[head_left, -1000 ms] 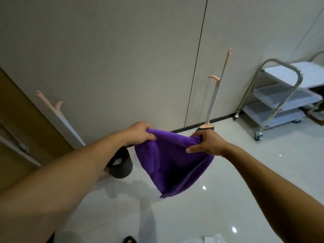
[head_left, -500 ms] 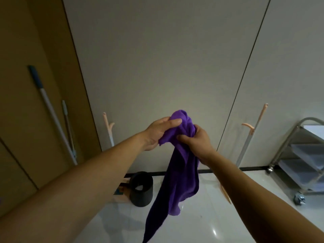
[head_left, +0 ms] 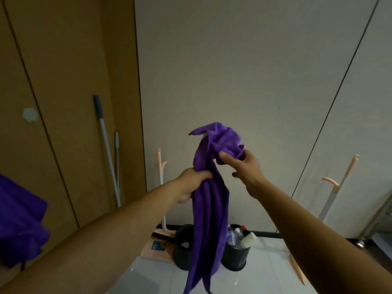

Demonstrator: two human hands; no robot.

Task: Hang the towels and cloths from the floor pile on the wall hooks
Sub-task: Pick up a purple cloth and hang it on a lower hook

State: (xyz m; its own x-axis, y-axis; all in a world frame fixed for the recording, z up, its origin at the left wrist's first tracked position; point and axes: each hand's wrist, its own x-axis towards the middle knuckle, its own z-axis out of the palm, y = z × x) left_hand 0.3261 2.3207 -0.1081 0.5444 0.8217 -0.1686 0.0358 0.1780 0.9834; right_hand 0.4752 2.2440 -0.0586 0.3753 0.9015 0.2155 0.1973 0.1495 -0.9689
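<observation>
The right hand [head_left: 244,168] pinched the bunched top of the purple towel [head_left: 212,209] between thumb and fingertips; the left hand [head_left: 192,185] curled round its middle. It hung mid-air before the wall [head_left: 233,71], tail in front of the bins [head_left: 234,258]. Risk: the light pinch might slip, dropping the top.

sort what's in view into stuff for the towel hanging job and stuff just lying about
For the job: purple cloth, gripped by the left hand and right hand; second purple cloth at the left edge; white hexagonal wall fitting, possibly a hook.

Lying about: blue-topped mop handle; black bin; black bin holding bottles; peach-tipped broom; metal cart.
</observation>
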